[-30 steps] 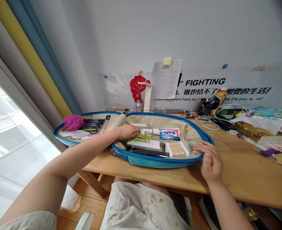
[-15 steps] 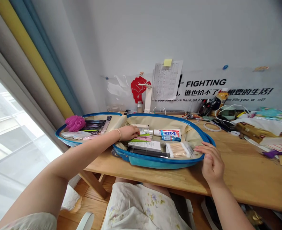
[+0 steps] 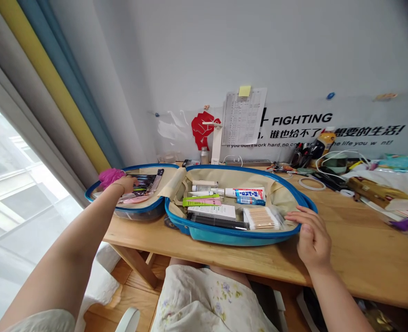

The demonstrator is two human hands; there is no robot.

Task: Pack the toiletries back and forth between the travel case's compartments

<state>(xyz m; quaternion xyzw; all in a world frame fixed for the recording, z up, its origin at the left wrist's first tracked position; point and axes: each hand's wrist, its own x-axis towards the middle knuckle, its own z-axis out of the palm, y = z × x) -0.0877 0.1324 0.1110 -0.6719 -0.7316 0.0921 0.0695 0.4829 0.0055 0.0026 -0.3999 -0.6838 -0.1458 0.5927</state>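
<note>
An open blue suitcase (image 3: 238,238) with a beige lining lies on the wooden table, its two halves side by side. My left hand (image 3: 129,182) is down in the left half, at the dark slim packets (image 3: 144,180) beside a purple bath puff (image 3: 111,177); its fingertips are hidden. My right hand (image 3: 313,237) rests at the right rim, fingers stretched over the edge and holding nothing. The right half holds a toothpaste tube (image 3: 249,192), a small blue tube (image 3: 250,201), cotton swabs (image 3: 261,217), green and pink strips (image 3: 201,200), a white box (image 3: 213,211) and a long black item (image 3: 218,221).
Behind the case stand a white lamp (image 3: 217,145) and a small silver bottle (image 3: 204,155). A tape roll (image 3: 312,184), cables, an orange bottle (image 3: 326,139) and a brown pouch (image 3: 373,193) clutter the right side. Curtains (image 3: 57,87) hang at the left.
My left hand has moved left from the green and pink strips in the right half to the dark packets in the left half. My right hand stays at the rim.
</note>
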